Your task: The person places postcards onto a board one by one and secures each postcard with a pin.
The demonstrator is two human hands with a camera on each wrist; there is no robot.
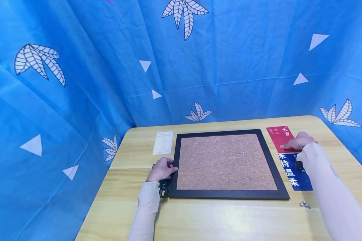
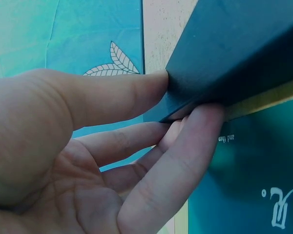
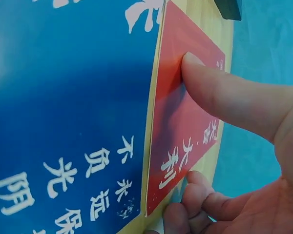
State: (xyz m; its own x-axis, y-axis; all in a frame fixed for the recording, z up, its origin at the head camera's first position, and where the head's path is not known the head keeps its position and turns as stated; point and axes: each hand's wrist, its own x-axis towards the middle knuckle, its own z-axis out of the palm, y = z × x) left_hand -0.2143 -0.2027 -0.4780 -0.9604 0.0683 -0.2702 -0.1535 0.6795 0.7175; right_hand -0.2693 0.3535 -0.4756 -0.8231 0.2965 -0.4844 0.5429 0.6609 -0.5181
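A cork board (image 1: pixel 226 164) in a black frame lies flat on the table. At its left edge, my left hand (image 1: pixel 161 170) pinches the black frame (image 2: pixel 224 44), thumb on one face and fingers on the other. To the right of the board, my right hand (image 1: pixel 301 140) holds a red card (image 1: pixel 277 139) with white characters. The right thumb (image 3: pixel 205 78) lies on the card's face, and the other fingers are curled at its edge. Just below sits a blue card (image 1: pixel 303 186) with white characters, partly covered by the right forearm.
A white card (image 1: pixel 163 143) lies left of the board. Under the left wrist is a dark green card (image 2: pixel 254 170), mostly hidden in the head view. Small shiny metal pieces (image 1: pixel 304 204) rest near the board's lower right corner. Blue curtain (image 1: pixel 244 67) surrounds the wooden table (image 1: pixel 217 221).
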